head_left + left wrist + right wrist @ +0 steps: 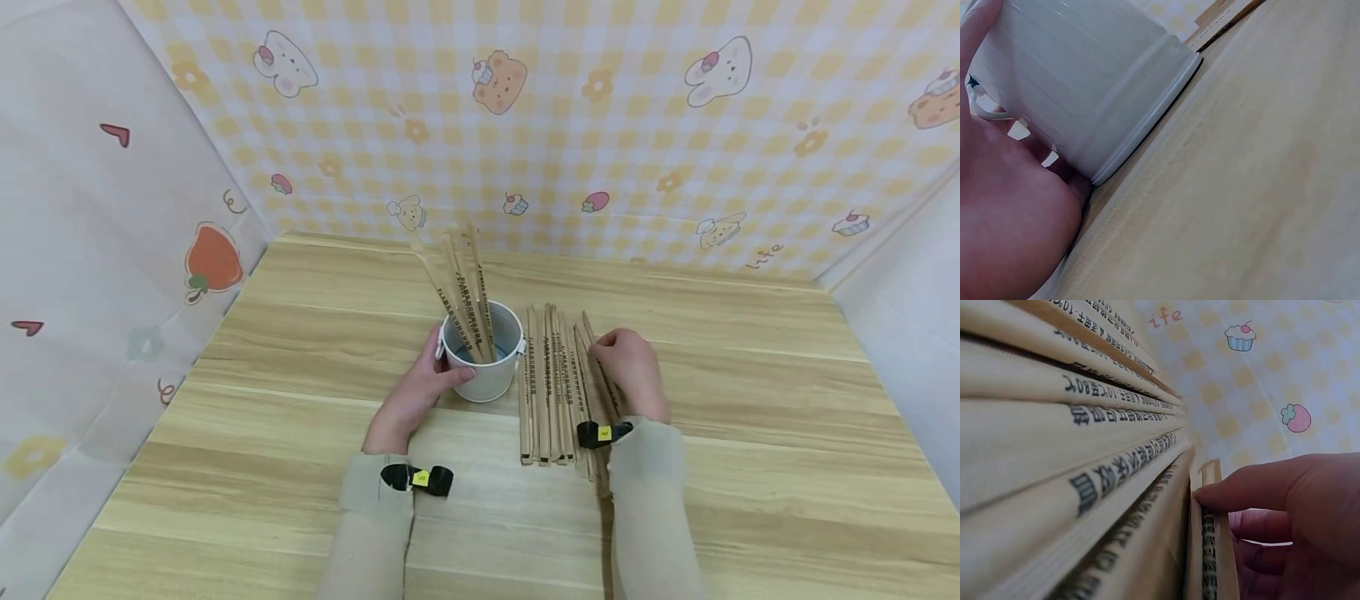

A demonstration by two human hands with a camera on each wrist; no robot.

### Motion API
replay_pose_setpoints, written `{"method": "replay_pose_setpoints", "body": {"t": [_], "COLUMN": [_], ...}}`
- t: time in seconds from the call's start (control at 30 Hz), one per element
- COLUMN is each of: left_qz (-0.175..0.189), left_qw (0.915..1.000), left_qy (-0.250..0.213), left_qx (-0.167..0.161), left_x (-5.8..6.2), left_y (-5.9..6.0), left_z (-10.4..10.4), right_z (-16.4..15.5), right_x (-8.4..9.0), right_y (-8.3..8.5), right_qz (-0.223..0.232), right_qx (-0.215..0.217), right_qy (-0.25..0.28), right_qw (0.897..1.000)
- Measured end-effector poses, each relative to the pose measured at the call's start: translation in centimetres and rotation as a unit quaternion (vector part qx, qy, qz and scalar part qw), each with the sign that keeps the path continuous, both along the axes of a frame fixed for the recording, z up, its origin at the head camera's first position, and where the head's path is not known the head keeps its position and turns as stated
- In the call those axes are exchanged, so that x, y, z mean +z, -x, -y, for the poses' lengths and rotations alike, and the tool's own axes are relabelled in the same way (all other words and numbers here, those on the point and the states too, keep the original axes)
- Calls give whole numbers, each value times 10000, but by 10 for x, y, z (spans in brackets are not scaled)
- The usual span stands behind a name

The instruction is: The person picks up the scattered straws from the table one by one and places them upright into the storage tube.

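Observation:
My left hand [416, 390] holds a small white metal bucket [487, 385] at its left side, thumb across the front and fingers behind it. In the left wrist view, the bucket [1094, 87] stands on the tabletop, its handle loop beside the palm. Several paper-wrapped straws [467, 304] lean out of the bucket towards the back left. To the right of it lies a row of wrapped straws [549, 392] with dark printing. At that row's right end, my right hand [633, 367] pinches a wrapped straw [1209, 544] near its far end, between thumb and fingers.
The light wood table [787, 417] meets a yellow checked backdrop [555, 125] with cartoon prints. A white patterned sheet [97, 208] stands along the left, and another pale sheet [900, 250] along the right. Black straps with cameras sit on both wrists.

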State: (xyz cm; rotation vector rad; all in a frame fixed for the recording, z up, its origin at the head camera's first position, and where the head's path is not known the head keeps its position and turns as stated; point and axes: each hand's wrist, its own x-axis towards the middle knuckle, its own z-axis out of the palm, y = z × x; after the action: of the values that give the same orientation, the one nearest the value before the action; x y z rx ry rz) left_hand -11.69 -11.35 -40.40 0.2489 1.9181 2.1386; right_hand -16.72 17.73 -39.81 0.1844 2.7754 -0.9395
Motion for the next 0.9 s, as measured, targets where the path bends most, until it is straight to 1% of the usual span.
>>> {"method": "replay_pose_setpoints", "body": {"t": [0.2,0.33,0.6,0.7,0.9], "left_qz": [-4,22,30,29,31], "left_qw": [10000,10000,10000,10000,9999], "left_qy": [-18,-27,25,-20,-103], "left_qx": [-6,-6,-3,-12,-20], "left_x": [0,0,-1,-1,-1], "left_y": [0,0,0,0,0], "left_z": [0,0,0,0,0], "right_z": [-3,-5,-7,-8,-11], "right_x": [-2,-2,0,1,10], "right_y": [2,3,4,4,2], "right_qz": [-69,-27,469,609,425], "right_qx": [-6,28,43,63,101], "right_qy": [-93,-61,26,96,44], "right_qw": [9999,10000,9989,9981,9990]}}
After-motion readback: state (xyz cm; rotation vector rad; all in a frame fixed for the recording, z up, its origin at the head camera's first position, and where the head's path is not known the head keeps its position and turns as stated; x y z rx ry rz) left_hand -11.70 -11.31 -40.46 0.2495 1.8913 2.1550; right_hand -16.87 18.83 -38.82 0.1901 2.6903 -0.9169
